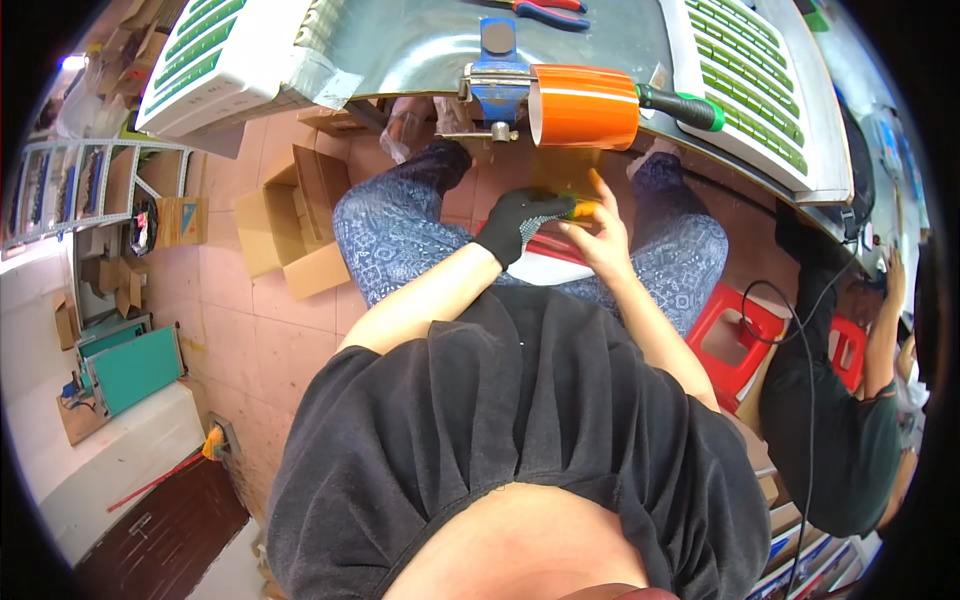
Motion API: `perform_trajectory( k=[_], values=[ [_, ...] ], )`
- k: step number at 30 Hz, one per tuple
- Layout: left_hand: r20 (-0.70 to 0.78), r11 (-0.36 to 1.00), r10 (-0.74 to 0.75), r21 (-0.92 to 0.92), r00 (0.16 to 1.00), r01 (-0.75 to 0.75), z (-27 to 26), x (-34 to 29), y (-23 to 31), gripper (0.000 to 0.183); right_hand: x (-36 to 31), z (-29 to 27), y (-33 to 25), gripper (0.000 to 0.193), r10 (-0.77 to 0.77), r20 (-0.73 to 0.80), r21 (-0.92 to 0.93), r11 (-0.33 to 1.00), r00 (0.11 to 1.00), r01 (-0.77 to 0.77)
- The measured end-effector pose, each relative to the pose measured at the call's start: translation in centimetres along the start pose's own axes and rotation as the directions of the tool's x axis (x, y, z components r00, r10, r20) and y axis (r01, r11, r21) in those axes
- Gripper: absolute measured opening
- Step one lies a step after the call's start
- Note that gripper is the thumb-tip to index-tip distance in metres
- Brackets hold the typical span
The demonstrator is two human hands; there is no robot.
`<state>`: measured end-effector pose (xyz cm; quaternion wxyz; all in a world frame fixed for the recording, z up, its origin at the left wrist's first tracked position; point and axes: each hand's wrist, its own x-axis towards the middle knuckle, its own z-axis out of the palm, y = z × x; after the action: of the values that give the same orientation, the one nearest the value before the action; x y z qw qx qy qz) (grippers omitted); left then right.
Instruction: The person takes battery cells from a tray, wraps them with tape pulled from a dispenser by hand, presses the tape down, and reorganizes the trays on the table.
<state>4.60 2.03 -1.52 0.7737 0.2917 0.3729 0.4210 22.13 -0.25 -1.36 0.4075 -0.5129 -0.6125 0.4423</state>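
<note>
My left hand, in a black glove with a grey dotted palm, is closed around a small yellow-green thing above my lap. My bare right hand meets it from the right, its fingers closed on the same thing with the index finger pointing up. The fingers hide much of it, so its kind does not show. A blurred amber patch hangs just beyond. Past my hands, a blue vise sits at the bench edge. Beside it lies a shiny orange cylinder, and a black-and-green tool handle sticks out to its right.
Red-and-blue pliers lie on the grey bench. White trays with green strips flank it. An open cardboard box stands on the floor at left. A red stool, a black cable and another person are at right.
</note>
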Motion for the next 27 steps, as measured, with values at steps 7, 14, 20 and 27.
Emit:
perform_trajectory(
  k=[7, 14, 20, 27],
  values=[
    [-0.041, 0.970, 0.004, 0.243, 0.999, 0.006, 0.1, -0.4, 1.1, 0.040, 0.0, 1.2, -0.8, 0.043, 0.308, 0.058, 0.576, 0.767, 0.950, -0.284],
    [-0.054, 0.933, 0.070, 0.356, 0.996, -0.046, -0.7, -0.5, 0.8, 0.045, -0.1, 0.9, -1.6, 0.039, 0.240, 0.041, 0.501, 0.835, 0.970, -0.228],
    [0.080, 1.000, 0.006, 0.006, 0.997, -0.006, -0.2, 0.3, 0.8, 0.045, 0.3, -0.1, -0.5, 0.034, -0.247, -0.041, -0.193, 0.953, 0.968, 0.234],
    [-0.057, 0.949, 0.140, 0.293, 0.988, -0.118, 0.1, -0.6, 2.2, 0.044, 0.5, -3.1, -2.7, 0.015, -0.146, -0.174, -0.217, 0.970, 0.974, 0.107]
  ],
)
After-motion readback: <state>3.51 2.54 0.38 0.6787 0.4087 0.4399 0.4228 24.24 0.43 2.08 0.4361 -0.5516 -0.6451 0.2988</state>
